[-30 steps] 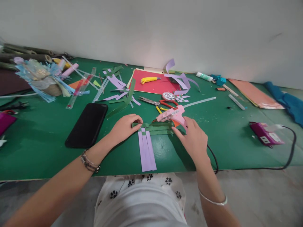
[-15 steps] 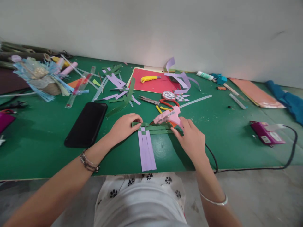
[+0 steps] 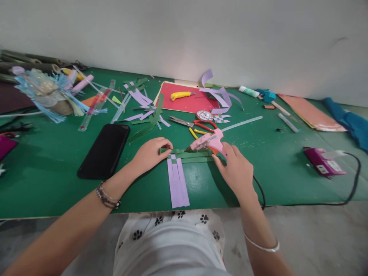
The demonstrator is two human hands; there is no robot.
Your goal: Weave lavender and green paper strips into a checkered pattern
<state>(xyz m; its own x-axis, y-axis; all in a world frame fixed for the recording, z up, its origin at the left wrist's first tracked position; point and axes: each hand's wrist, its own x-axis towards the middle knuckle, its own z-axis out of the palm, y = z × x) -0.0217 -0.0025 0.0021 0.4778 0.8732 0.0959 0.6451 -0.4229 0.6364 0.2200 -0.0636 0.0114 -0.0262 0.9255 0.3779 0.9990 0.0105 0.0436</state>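
Note:
My right hand (image 3: 236, 168) is closed round the handle of a pink hot glue gun (image 3: 207, 141) with a clear glue stick jutting from its back. The gun's nozzle points left and down, at or just above a green paper strip (image 3: 198, 154). Several green strips run sideways, woven at their left end through lilac paper strips (image 3: 178, 184) that hang toward the table's front edge. My left hand (image 3: 152, 153) pinches the left end of the top green strip between thumb and fingers.
A black phone (image 3: 105, 151) lies left of my left hand. Beyond the weaving are scissors (image 3: 184, 122), yellow-handled pliers (image 3: 193, 133), a yellow cutter (image 3: 181, 95) on red paper (image 3: 172, 105) and loose strips. The gun's cord (image 3: 316, 204) runs right to a purple power box (image 3: 324, 163).
My right hand has shifted slightly right with the glue gun, and the nozzle has slid rightward along the green strip. My left hand stays in place.

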